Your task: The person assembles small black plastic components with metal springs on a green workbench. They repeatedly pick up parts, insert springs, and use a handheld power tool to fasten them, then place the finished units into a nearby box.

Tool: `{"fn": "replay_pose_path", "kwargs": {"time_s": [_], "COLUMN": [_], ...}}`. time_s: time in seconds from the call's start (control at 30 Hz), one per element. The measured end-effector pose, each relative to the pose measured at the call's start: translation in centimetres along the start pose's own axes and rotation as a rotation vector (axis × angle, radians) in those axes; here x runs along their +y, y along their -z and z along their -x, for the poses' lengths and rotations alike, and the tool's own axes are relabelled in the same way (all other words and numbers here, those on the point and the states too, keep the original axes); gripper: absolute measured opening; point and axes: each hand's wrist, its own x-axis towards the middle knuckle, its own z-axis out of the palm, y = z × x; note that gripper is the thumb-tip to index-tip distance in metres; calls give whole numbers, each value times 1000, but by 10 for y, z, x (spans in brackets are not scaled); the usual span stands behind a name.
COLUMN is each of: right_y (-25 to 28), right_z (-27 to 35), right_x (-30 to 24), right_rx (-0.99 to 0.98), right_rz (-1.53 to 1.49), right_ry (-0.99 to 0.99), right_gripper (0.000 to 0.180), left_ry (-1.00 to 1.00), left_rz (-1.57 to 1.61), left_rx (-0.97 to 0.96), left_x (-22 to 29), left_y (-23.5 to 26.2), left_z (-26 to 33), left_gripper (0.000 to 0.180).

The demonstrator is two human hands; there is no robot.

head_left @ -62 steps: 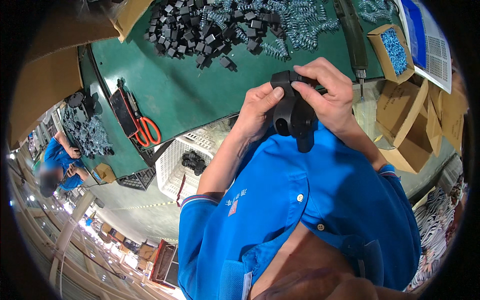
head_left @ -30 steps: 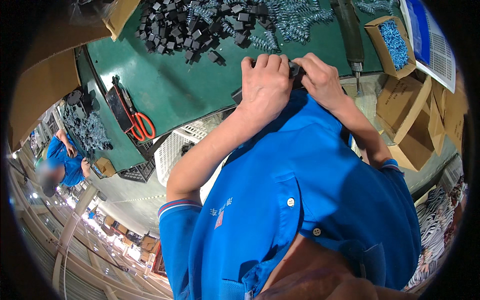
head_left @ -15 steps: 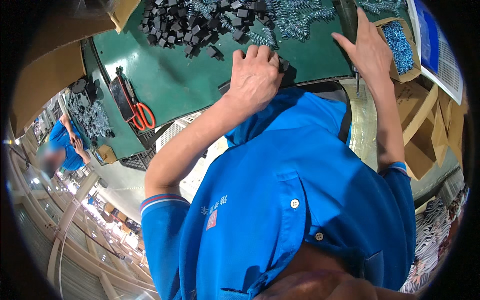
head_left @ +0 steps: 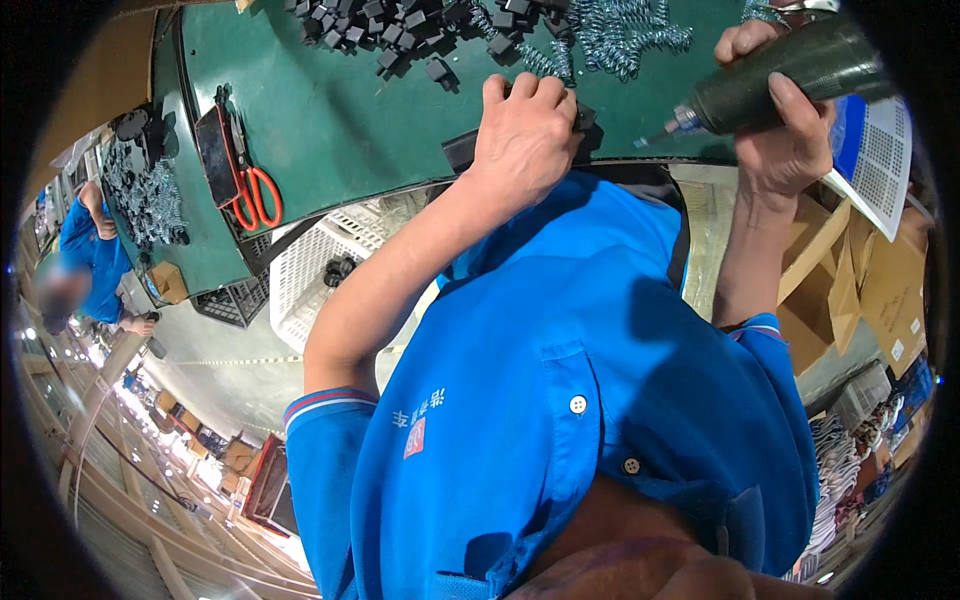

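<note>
My left hand [head_left: 522, 135] presses down on a black plastic part [head_left: 462, 150] at the near edge of the green table [head_left: 340, 120]; the hand covers most of the part. My right hand [head_left: 782, 135] grips a dark green electric screwdriver [head_left: 790, 72], its metal tip [head_left: 660, 135] pointing left toward the part, a short gap from my left hand. Behind my hands lie a heap of small black plastic pieces [head_left: 400, 25] and a pile of metal coil springs [head_left: 620, 30].
Red-handled scissors [head_left: 255, 195] and a black flat tool lie on the table's left. A white plastic crate [head_left: 320, 270] sits under the table edge. Cardboard boxes [head_left: 860, 280] stand at right. Another person in blue [head_left: 85, 255] works at far left beside more springs.
Both hands first held the black part against my chest, then set it on the table edge. My right hand reached away to the right and now holds the screwdriver, aimed at the part.
</note>
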Motion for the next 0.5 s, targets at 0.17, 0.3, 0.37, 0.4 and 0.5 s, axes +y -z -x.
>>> {"fn": "replay_pose_path", "kwargs": {"time_s": [0.17, 0.3, 0.37, 0.4, 0.5], "right_y": [-73, -94, -97, -94, -94], "right_z": [-4, -1, -1, -2, -2], "right_x": [21, 18, 21, 17, 26], "right_rx": [282, 235, 208, 254, 185], "right_rz": [-93, 28, 40, 154, 25], "right_ry": [64, 106, 131, 52, 122], "right_gripper": [37, 53, 53, 56, 57], "left_ry": [-27, -33, -28, -27, -20], "left_rz": [41, 46, 47, 46, 34], "left_rx": [117, 140, 142, 144, 104], "left_x": [-2, -3, -2, -2, -1], "left_y": [-8, -11, -9, -9, -8], "left_z": [1, 0, 0, 1, 0], "left_gripper": [24, 23, 22, 21, 23]}}
